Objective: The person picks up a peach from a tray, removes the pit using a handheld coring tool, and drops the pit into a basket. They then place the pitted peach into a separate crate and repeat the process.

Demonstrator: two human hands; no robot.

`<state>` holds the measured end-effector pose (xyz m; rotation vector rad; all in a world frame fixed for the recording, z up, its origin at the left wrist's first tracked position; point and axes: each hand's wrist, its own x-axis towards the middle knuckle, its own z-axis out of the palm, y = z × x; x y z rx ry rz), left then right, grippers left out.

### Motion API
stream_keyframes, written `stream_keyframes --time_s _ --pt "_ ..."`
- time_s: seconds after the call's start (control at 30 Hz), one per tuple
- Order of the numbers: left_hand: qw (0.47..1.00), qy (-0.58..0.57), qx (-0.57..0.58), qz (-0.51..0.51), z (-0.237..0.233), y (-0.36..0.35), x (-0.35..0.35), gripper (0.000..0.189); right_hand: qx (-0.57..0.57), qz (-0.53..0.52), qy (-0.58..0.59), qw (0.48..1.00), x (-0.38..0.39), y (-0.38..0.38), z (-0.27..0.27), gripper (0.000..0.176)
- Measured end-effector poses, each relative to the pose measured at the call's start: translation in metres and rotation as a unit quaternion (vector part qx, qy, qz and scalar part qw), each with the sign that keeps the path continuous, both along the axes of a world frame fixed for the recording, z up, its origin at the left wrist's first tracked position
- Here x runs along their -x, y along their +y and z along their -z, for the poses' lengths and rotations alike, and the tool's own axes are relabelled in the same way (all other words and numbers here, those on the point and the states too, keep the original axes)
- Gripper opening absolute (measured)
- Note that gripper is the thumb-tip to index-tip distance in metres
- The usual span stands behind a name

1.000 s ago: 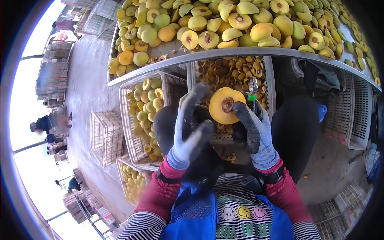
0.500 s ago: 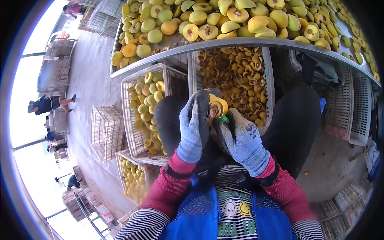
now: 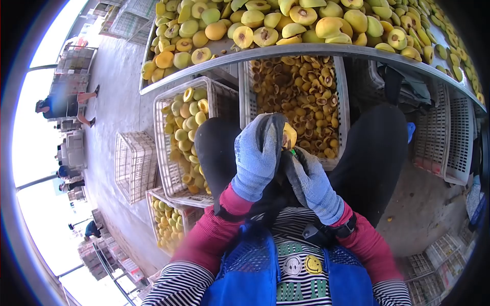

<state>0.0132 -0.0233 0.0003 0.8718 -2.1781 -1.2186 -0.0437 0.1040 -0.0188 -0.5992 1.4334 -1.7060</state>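
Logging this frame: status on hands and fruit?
Left hand shut on fruit, mostly hidden by glove. Right hand shut on tool, green bit at fruit. Crate of pits beyond hands.

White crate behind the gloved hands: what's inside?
The white crate is heaped with small orange-brown fruit pits and scraps. The table rim hides its far end; the left hand and held fruit cover its near corner.

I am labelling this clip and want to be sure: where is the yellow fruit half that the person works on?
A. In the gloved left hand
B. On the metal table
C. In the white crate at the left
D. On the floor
A: the gloved left hand is curled around the yellow fruit half, while the right hand grips a green-handled tool just beside it.
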Motion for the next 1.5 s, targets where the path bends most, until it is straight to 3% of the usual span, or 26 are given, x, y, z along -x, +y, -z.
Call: stream_keyframes --time_s 0.23,0.27,0.3,0.43,0.5,0.53,0.57,0.6,0.63,0.67,0.7,0.73,0.83,0.87,0.9,0.97,1.0,1.03,1.1,1.13,1.17,1.23,1.3,1.37,1.43,1.5 --pt "0.997 -0.004 0.076 0.015 0.001 -0.003 -0.006 0.023 0.001 -0.038 0.239 0.970 0.005 0.001 0.011 0.022" --pt "0.990 0.025 0.134 0.021 0.001 -0.003 -0.005 0.025 -0.034 -0.088 -0.050 0.994 0.006 -0.001 -0.001 0.024" --pt "0.991 0.025 0.134 0.020 0.002 -0.002 -0.004 0.025 -0.067 -0.130 -0.336 0.930 0.005 -0.001 -0.007 0.026" --pt "0.994 0.075 0.039 0.063 0.007 -0.006 0.000 0.028 -0.021 -0.056 -0.288 0.956 -0.002 0.003 -0.002 0.033" --pt "0.994 0.073 -0.022 0.080 0.013 -0.010 0.000 0.029 -0.008 -0.178 -0.500 0.847 0.011 0.005 -0.008 0.041" --pt "0.981 0.065 -0.161 0.091 0.016 -0.010 0.000 0.027 0.060 -0.208 -0.577 0.787 0.008 0.004 -0.006 0.045" --pt "0.948 0.056 -0.297 0.102 0.018 -0.011 -0.001 0.026 0.062 -0.209 -0.577 0.787 0.007 0.002 -0.004 0.045" --pt "0.879 0.067 -0.465 0.080 0.017 -0.011 -0.003 0.029 0.121 -0.224 -0.673 0.695 0.006 0.001 -0.003 0.047" --pt "0.879 0.066 -0.465 0.080 0.022 -0.009 -0.003 0.029 0.176 -0.233 -0.754 0.588 0.005 0.000 -0.001 0.049" --pt "0.923 0.064 -0.368 0.094 0.032 -0.006 -0.002 0.032 0.194 -0.233 -0.765 0.569 0.004 -0.002 0.000 0.049" --pt "0.955 0.061 -0.269 0.107 0.037 -0.003 -0.002 0.035 0.194 -0.232 -0.765 0.569 0.005 -0.003 0.000 0.049" --pt "0.871 0.124 -0.476 0.001 0.033 0.003 -0.003 0.034 0.219 -0.249 -0.737 0.589 0.007 -0.005 0.001 0.049" --pt "0.901 0.119 -0.399 -0.122 0.047 -0.011 -0.023 0.038 0.238 -0.264 -0.709 0.610 0.013 -0.008 0.007 0.049" --pt "0.983 0.054 -0.121 -0.126 0.034 -0.021 -0.032 0.038 0.233 -0.254 -0.709 0.615 0.016 -0.009 0.012 0.048" --pt "0.978 -0.012 0.169 -0.120 0.017 -0.038 -0.045 0.037 0.240 -0.257 -0.706 0.615 0.016 -0.008 0.017 0.048" --pt "0.954 0.166 -0.036 -0.247 0.015 -0.093 -0.087 0.033 0.168 -0.224 -0.712 0.644 0.014 -0.003 0.023 0.046" --pt "0.958 -0.082 0.133 -0.242 0.007 -0.118 -0.110 0.033 0.127 -0.208 -0.683 0.688 0.016 -0.001 0.019 0.044" --pt "0.874 -0.322 0.289 -0.220 -0.006 -0.132 -0.117 0.035 0.131 -0.213 -0.681 0.689 0.017 -0.004 0.019 0.044" --pt "0.823 -0.446 0.303 -0.175 -0.013 -0.152 -0.114 0.035 0.087 -0.209 -0.628 0.745 0.015 -0.010 0.021 0.042" --pt "0.905 -0.293 0.261 -0.164 -0.017 -0.159 -0.095 0.033 0.037 -0.201 -0.603 0.771 0.016 -0.014 0.017 0.041" --pt "0.940 -0.222 0.208 -0.154 -0.026 -0.164 -0.068 0.032 0.036 -0.202 -0.604 0.770 0.016 -0.017 0.013 0.041" --pt "0.958 -0.198 0.136 -0.159 -0.026 -0.200 -0.022 0.021 -0.024 -0.211 -0.556 0.804 0.018 -0.021 0.009 0.040" --pt "0.872 -0.320 0.331 -0.166 -0.008 -0.244 0.018 0.050 -0.045 -0.203 -0.558 0.803 0.021 -0.023 0.011 0.040" --pt "0.830 -0.468 0.290 -0.095 0.022 -0.285 0.047 0.062 -0.066 -0.168 -0.559 0.809 0.025 -0.023 0.019 0.040" --pt "0.875 -0.438 0.205 0.018 0.033 -0.309 0.062 0.057 -0.067 -0.135 -0.536 0.831 0.028 -0.026 0.018 0.039" --pt "0.980 -0.152 -0.085 0.091 0.053 -0.311 0.061 0.045 -0.074 -0.100 -0.514 0.849 0.031 -0.028 0.011 0.040"
